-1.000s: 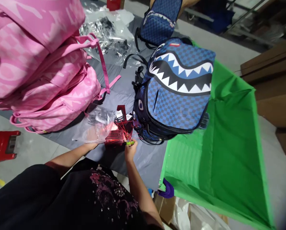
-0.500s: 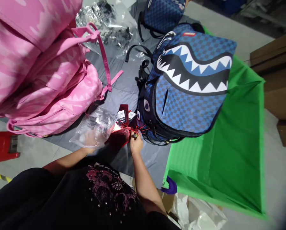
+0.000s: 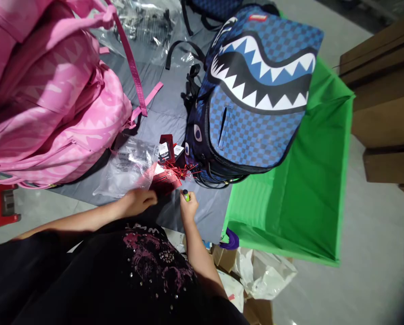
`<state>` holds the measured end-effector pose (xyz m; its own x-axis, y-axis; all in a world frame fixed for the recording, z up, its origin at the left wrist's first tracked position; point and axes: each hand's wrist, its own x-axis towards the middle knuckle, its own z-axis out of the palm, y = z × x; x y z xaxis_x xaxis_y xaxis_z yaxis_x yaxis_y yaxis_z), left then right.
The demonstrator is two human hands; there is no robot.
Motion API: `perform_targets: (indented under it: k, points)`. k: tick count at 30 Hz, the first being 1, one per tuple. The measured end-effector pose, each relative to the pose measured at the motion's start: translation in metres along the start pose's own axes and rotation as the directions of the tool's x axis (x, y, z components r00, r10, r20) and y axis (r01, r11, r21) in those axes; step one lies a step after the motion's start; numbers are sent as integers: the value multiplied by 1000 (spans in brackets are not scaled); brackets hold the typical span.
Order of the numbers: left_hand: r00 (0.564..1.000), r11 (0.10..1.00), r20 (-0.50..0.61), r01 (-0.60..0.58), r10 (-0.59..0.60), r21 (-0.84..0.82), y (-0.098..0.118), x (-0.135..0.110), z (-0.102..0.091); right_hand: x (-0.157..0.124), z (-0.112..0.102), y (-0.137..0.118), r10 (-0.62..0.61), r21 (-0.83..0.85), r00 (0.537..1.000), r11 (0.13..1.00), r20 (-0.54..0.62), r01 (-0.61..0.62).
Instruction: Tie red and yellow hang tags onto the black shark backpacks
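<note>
A wrinkled grey surface (image 3: 164, 101) bears red card tags (image 3: 167, 180); your right grip (image 3: 189, 209) clasps a small green, black-ended cylinder (image 3: 186, 196); your left grip (image 3: 136, 201) curls nearby, its hold unclear.

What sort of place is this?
Probably a warehouse or workshop packing area: pink backpacks piled on a grey table, red tags beside a clear plastic bag, and cardboard boxes off to the right.
</note>
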<state>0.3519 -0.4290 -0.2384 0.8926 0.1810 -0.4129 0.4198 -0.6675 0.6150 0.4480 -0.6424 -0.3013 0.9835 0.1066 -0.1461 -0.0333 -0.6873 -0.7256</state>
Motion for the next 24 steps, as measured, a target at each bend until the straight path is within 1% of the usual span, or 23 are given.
perform_targets:
  k: [3,5,7,9,11,12,15,16,17,18,20,21,22,24]
  points:
    - [989,991,-68,-130,133,44,33,68,-10,6,10,-12,-54,50,997,997,50,51]
    - [984,987,-86,-155,158,43,49,109,-12,10,15,-20,-108,84,991,991,83,101]
    - [985,989,-80,-149,150,11,56,134,-10,16,20,-26,-136,111,984,986,111,124]
    - [986,989,-83,-146,142,-38,56,140,-7,22,23,-29,-134,119,982,986,132,118]
    - [983,982,-117,-154,142,-105,52,135,-9,29,23,-30,-106,76,981,993,163,94]
    - [980,976,-141,-163,143,-145,51,130,-12,33,23,-30,-78,26,980,997,183,74]
    - [969,944,-204,-193,140,-266,53,121,-33,42,19,-29,29,-136,978,991,209,-1]
    - [967,915,-221,-201,127,-349,55,121,-42,42,17,-28,53,-162,978,987,203,-19]
    - [965,862,-240,-208,105,-462,58,122,-51,42,14,-27,66,-171,979,985,195,-32]
    - [964,781,-256,-215,73,-587,61,124,-60,40,12,-25,72,-169,980,985,187,-40]
    - [964,569,-266,-229,17,-790,67,128,-75,33,7,-23,79,-162,981,986,179,-50]
    - [965,488,-262,-231,5,-842,70,129,-81,29,5,-22,82,-164,980,985,181,-52]
    - [966,452,-257,-232,6,-861,72,131,-86,25,3,-23,78,-151,980,987,184,-50]
    - [968,450,-249,-240,40,-860,76,133,-91,18,-2,-27,43,-55,987,998,155,-35]
